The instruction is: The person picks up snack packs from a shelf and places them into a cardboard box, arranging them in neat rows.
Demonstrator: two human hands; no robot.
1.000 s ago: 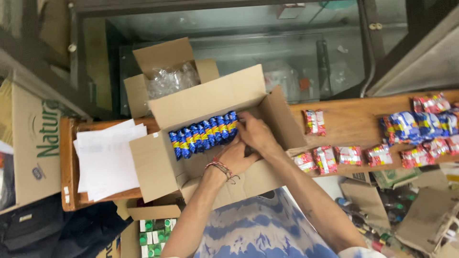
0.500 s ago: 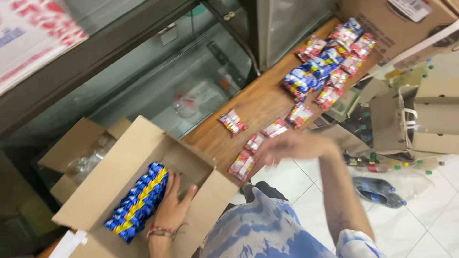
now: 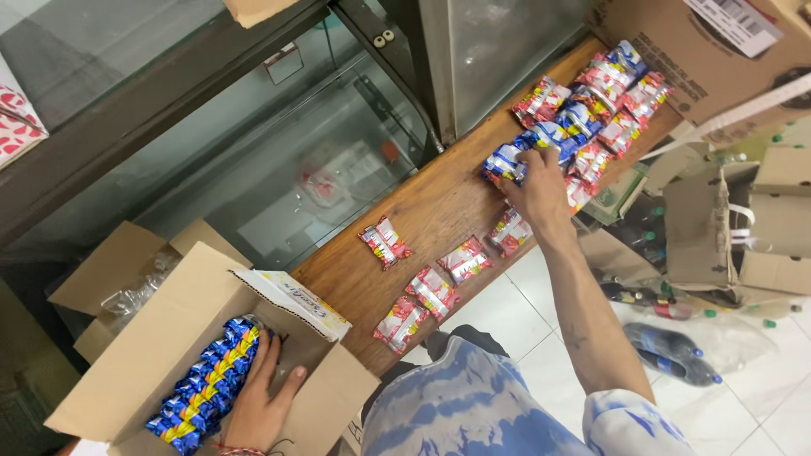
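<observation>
I see my right hand (image 3: 541,190) stretched out to about one o'clock, fingers curled down over the blue packets (image 3: 511,160) at the near edge of the pile (image 3: 591,93). The fingers are closing on them, but I cannot tell whether they have a firm hold yet. My left hand (image 3: 258,393) rests flat and open inside the box (image 3: 127,371) at eight o'clock, palm on its floor, touching the row of blue packets (image 3: 207,384) already standing there; it holds nothing.

The risks as I judge them. The pile mixes blue and red packets (image 3: 621,101) that touch and overlap, so a loose grab could drag a red one along or push neighbours off the far end of the counter (image 3: 422,211). The wrappers look slick, and a stack pinched from above may fan out and spill. Several red packets (image 3: 431,291) lie along the counter's near edge at six o'clock, just beside my body; the forearm sweeping back over them could knock them to the floor (image 3: 760,405), where bottles (image 3: 667,355) and cartons (image 3: 718,228) lie. The box flap (image 3: 291,300) leans over the opening, so a hurried drop might catch on it. The packed row stands on edge and could topple if my left hand lifts away.
</observation>
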